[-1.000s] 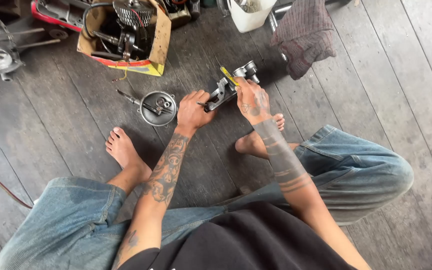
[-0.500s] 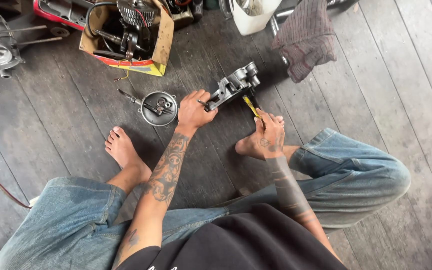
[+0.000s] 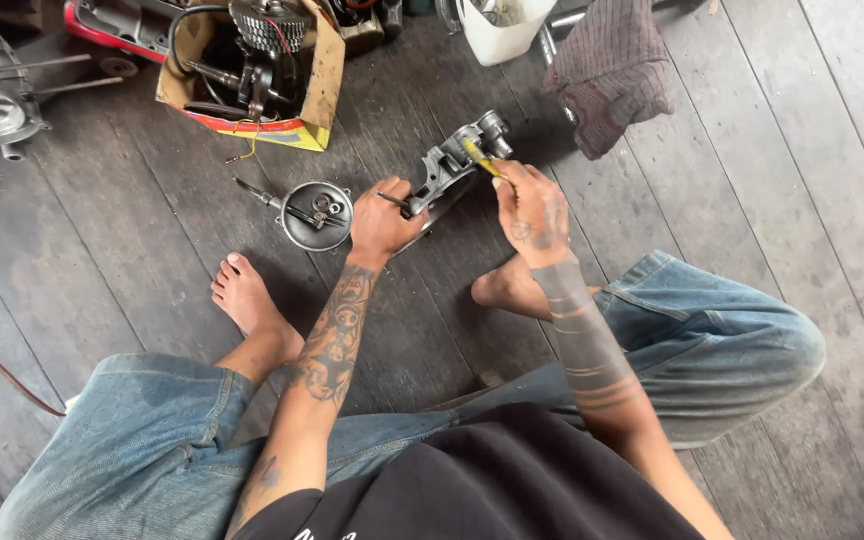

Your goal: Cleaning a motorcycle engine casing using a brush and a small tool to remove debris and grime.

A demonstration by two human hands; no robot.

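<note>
Sitting on a dark plank floor point(image 3: 752, 150), a person steadies a grey metal engine casting point(image 3: 449, 168) with the left hand point(image 3: 382, 222) clenched around its lower end, while the right hand point(image 3: 532, 212) pinches a yellow-handled tool point(image 3: 479, 158) against its upper end. A firm left grip and a tool kept square to the part would likely serve best. Nearby lie a round metal cover point(image 3: 317, 215) and a cardboard box of parts point(image 3: 252, 70).
</note>
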